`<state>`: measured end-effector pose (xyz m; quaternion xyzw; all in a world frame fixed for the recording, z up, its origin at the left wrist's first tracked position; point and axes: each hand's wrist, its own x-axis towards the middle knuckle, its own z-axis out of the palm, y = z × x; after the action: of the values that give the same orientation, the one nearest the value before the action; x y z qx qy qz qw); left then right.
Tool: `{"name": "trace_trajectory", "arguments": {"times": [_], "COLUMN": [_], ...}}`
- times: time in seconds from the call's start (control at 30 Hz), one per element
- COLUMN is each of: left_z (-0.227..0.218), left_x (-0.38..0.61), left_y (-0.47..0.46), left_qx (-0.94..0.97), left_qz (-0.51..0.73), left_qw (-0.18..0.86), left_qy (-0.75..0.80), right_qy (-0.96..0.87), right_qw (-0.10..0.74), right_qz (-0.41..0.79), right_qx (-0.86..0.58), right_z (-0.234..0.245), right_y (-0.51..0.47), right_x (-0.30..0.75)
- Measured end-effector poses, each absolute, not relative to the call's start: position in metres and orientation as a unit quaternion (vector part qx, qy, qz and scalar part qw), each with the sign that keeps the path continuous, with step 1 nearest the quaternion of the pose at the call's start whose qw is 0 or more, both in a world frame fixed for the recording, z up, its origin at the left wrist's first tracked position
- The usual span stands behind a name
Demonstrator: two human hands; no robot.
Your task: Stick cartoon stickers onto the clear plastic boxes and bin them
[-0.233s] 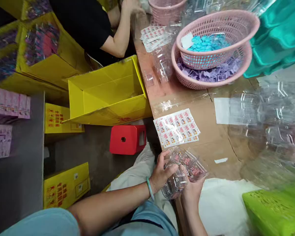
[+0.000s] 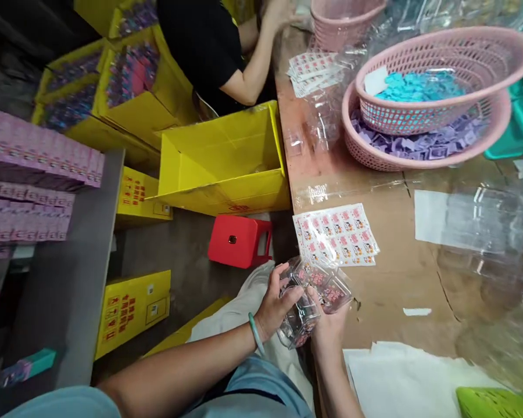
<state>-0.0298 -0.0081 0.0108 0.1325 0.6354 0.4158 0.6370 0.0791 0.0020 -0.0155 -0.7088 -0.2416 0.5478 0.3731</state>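
The clear boxes [image 2: 332,293] are printed with pink motifs. By the bench's left edge, white sheets [image 2: 337,235] are patterned with rows of pink, orange and black. The bench [image 2: 392,278] is coloured brown, tinged reddish toward its far end. Both pink baskets [image 2: 372,152] are patterned with latticework; bright blue pieces [image 2: 422,87] and purple pieces [image 2: 431,149] are held in them. Beyond the left edge, red is shown by the stool [image 2: 233,242], yellow by the carton [image 2: 259,194].

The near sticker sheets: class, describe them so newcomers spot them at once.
On the brown table, find the edge nearest the red stool. Just beyond the held clear boxes lie the white sticker sheets. Farther sheets sit beside a pink basket; only these lie near the stool.
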Motion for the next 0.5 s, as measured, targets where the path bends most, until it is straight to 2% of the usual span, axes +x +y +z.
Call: {"name": "trace_trajectory", "arguments": {"times": [0.2, 0.5], "left_z": [0.021, 0.024], "left_x": [-0.043, -0.077], "left_y": [-0.015, 0.011], "left_qx": [0.14, 0.224], "left_qz": [0.442, 0.419], "left_qw": [0.619, 0.606], "left_qy": [0.634, 0.638], "right_qy": [-0.224, -0.214], "right_qw": [0.369, 0.466], "right_qz": [0.579, 0.583], "right_qx": [-0.691, -0.63], "right_z": [-0.005, -0.024], "right_y": [0.003, 0.013], "right_x": [0.064, 0.027]}}
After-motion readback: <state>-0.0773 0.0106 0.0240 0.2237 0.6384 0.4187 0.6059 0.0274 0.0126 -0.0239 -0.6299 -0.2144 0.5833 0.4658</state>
